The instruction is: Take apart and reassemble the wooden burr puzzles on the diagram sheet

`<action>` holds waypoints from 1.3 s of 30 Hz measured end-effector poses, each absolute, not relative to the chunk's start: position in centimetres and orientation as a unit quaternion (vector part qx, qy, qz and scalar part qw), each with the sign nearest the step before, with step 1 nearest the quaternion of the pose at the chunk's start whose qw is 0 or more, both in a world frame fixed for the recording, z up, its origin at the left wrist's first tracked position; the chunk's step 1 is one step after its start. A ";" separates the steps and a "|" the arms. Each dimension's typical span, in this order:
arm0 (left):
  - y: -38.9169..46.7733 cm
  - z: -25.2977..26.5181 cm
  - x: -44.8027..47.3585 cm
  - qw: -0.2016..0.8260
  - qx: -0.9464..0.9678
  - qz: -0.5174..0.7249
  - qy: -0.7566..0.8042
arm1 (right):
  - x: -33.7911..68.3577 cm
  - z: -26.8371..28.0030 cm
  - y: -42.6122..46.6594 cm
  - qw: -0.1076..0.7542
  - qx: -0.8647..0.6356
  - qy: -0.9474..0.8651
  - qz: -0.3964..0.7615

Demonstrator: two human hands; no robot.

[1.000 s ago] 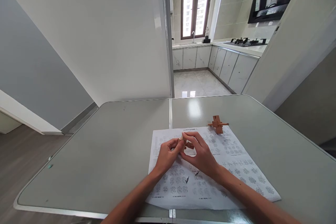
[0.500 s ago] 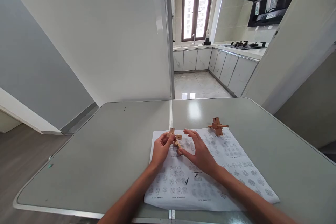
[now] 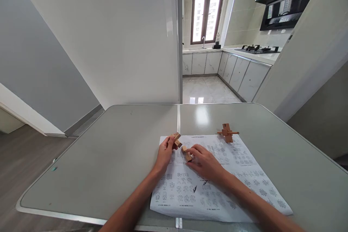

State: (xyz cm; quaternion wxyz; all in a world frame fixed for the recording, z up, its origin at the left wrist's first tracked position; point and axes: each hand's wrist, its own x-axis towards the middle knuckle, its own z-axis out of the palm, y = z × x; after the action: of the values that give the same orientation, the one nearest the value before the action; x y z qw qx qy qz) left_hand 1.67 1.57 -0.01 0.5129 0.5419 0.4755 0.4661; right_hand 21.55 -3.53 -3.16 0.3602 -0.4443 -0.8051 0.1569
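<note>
**One wooden cross joined, other pieces divided between the hands**

The grey surface (image 3: 81,159) spreads beneath both forearms and well beyond the hands on every side. On it lies a white printed sheet (image 3: 195,204), directly under the right hand and reaching toward the person from both hands; its rows of small drawings are too fine to read.

The left hand (image 3: 163,154) and right hand (image 3: 206,162) are apart. The left is closed on its pieces with thumb and fingers; the right is bent over a block, its fingertips at the wood, though I cannot tell whether they grip it.

Beyond the right hand and a little to its right, the wooden cross (image 3: 227,133) sits at the sheet's far edge, its parts fitted through one another. That portion looks done, and neither hand touches it.

At the left fingertips, the held wooden pieces (image 3: 177,140) lie against each other at an angle; whether they are locked together is hidden by the fingers. Between the hands, the separate block (image 3: 187,155) is not joined to them, so this part seems only partly finished.

Nearer the person than the right hand, dark check marks (image 3: 194,189) show on the sheet.
</note>
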 end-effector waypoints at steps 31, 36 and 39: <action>-0.6 0.8 1.8 0.371 0.747 0.377 0.404 | 22.1 -0.6 -3.2 0.477 -0.320 -0.453 0.682; -1.0 1.0 1.8 0.349 0.785 0.344 0.379 | 22.2 -0.6 -3.1 0.492 -0.313 -0.431 0.688; -1.1 1.1 2.0 0.324 0.792 0.350 0.382 | 22.1 -0.4 -3.3 0.485 -0.321 -0.438 0.686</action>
State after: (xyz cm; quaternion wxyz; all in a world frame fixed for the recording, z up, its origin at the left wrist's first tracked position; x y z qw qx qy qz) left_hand 1.99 -1.09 1.09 0.3236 0.7917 0.3818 0.3505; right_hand 22.15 -3.25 -0.43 0.4848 -0.3212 -0.4376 0.6858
